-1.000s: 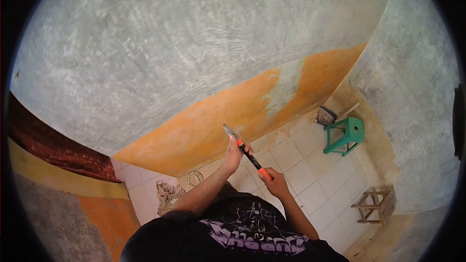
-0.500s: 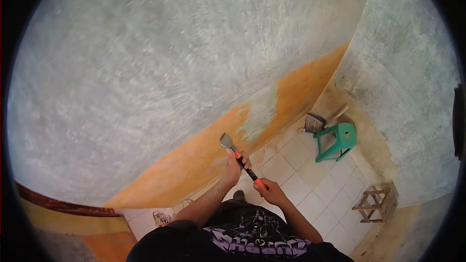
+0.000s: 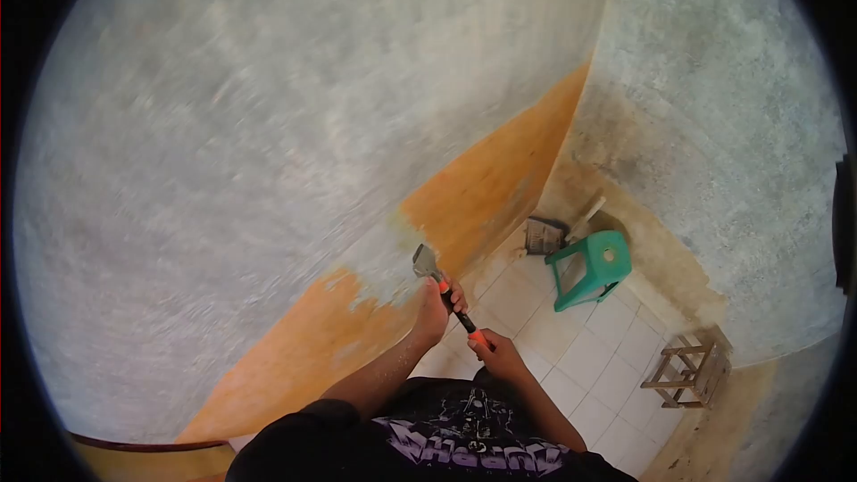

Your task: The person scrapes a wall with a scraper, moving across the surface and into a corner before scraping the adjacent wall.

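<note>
Both my hands hold one scraper [image 3: 465,321] with a broad grey metal blade and a black and orange handle. My left hand [image 3: 435,311] is wrapped round the handle close below the blade. Farther down, my right hand [image 3: 500,357] is closed round the orange end. The blade points up and left, overlapping the scraped grey patch in the orange paint of the wall [image 3: 268,373]. Above the orange band the wall surface is bare and grey, with rough streaks.
A green plastic stool [image 3: 594,270] stands on the tiled floor [image 3: 571,366] near the corner. Beside it lies a dark dustpan [image 3: 544,236]. A small wooden stool [image 3: 687,370] rests against the right-hand wall [image 3: 723,170], which is stained low down.
My view has shifted, so the corner and stools now appear farther left. The scraper blade now overlaps the grey patch instead of the orange band to its left. Both hands keep their hold.
</note>
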`<state>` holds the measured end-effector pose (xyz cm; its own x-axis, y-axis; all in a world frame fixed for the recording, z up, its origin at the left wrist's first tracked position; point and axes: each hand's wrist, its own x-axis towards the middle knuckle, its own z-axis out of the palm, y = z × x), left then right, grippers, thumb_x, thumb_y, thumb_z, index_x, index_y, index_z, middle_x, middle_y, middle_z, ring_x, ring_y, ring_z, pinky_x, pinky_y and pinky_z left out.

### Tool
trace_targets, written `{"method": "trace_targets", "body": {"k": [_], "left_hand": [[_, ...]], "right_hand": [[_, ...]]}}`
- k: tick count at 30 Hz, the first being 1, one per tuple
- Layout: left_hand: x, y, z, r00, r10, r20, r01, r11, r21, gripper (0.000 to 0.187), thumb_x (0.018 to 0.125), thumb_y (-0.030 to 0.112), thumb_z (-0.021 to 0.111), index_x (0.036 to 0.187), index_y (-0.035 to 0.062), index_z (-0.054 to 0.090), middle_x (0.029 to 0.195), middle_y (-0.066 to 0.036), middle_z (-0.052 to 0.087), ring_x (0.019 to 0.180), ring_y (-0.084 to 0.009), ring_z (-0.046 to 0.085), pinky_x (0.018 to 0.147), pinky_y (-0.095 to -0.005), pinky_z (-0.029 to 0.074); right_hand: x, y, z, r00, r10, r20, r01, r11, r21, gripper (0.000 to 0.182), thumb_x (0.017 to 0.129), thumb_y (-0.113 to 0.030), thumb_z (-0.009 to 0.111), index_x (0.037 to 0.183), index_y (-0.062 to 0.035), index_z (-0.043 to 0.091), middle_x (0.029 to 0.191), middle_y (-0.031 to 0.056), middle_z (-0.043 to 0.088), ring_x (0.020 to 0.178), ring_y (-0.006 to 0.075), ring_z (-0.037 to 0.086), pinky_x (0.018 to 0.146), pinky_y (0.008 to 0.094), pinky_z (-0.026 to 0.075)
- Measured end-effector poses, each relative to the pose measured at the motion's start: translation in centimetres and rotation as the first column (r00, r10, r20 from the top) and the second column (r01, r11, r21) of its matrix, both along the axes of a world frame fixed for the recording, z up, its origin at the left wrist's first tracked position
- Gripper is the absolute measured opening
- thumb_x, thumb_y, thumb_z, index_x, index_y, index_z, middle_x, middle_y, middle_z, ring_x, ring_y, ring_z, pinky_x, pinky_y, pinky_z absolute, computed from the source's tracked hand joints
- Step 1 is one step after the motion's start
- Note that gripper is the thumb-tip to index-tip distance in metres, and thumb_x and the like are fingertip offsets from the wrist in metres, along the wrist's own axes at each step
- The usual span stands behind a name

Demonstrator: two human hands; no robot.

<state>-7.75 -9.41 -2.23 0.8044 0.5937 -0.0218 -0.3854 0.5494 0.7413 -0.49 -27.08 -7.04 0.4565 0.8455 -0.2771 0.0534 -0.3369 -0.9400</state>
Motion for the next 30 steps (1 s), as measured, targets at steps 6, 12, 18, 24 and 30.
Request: {"method": "trace_targets", "body": {"k": [6,12,18,24,30], "left_hand": [[15.4,-1.8,2.5,0.997,-0.056,-0.046,0.053,0.996,-0.070,0.045,0.101,0.061,0.029,0.099,0.0171,0.039,0.075,-0.002,0.040,0.060,-0.0150,0.041,0.062,-0.0348,0.041],[26.7,1.1,4.9,0.993,-0.051,-0.109,0.043,0.996,-0.077,0.039,0.104,0.054,0.031,0.105,0.0162,0.042,0.071,-0.001,0.041,0.054,-0.0120,0.039,0.053,-0.0292,0.038],[34.9,5.1,5.5,0.978,-0.092,-0.186,0.086,0.995,-0.041,0.038,0.104,0.051,0.035,0.106,0.0139,0.044,0.071,-0.001,0.042,0.053,-0.0109,0.040,0.050,-0.0274,0.037],[42.1,9.6,4.2,0.958,-0.109,-0.265,0.082,0.990,-0.111,0.041,0.103,0.053,0.035,0.101,0.0130,0.044,0.068,0.001,0.040,0.053,-0.0104,0.039,0.050,-0.0276,0.036],[47.8,12.5,3.3,0.949,-0.095,-0.300,0.071,0.994,-0.088,0.044,0.104,0.054,0.033,0.097,0.0122,0.044,0.066,0.002,0.035,0.052,-0.0098,0.035,0.050,-0.0270,0.035]], "right_hand": [[13.4,-2.4,1.1,0.998,-0.055,-0.036,0.056,0.998,0.030,0.029,0.096,-0.032,0.063,0.101,-0.0040,0.063,0.068,-0.0008,0.055,0.061,0.0088,0.053,0.059,0.0271,0.044],[22.3,0.3,2.6,0.949,-0.022,-0.316,0.078,0.983,0.165,0.030,0.101,-0.032,0.054,0.109,-0.0042,0.060,0.071,0.0016,0.056,0.061,0.0099,0.054,0.056,0.0258,0.045],[27.9,4.3,1.4,0.770,0.006,-0.638,0.186,0.954,0.234,0.033,0.105,-0.035,0.045,0.118,-0.0057,0.053,0.071,0.0048,0.055,0.056,0.0124,0.052,0.052,0.0261,0.045],[34.7,8.3,0.8,0.734,-0.022,-0.679,0.232,0.948,0.219,0.032,0.105,-0.034,0.044,0.121,-0.0070,0.051,0.070,0.0044,0.054,0.049,0.0116,0.048,0.046,0.0251,0.040],[38.7,12.1,0.2,0.706,-0.175,-0.687,0.389,0.906,0.169,0.034,0.104,-0.032,0.049,0.123,-0.0054,0.055,0.063,0.0010,0.048,0.047,0.0084,0.042,0.044,0.0233,0.036]]}}
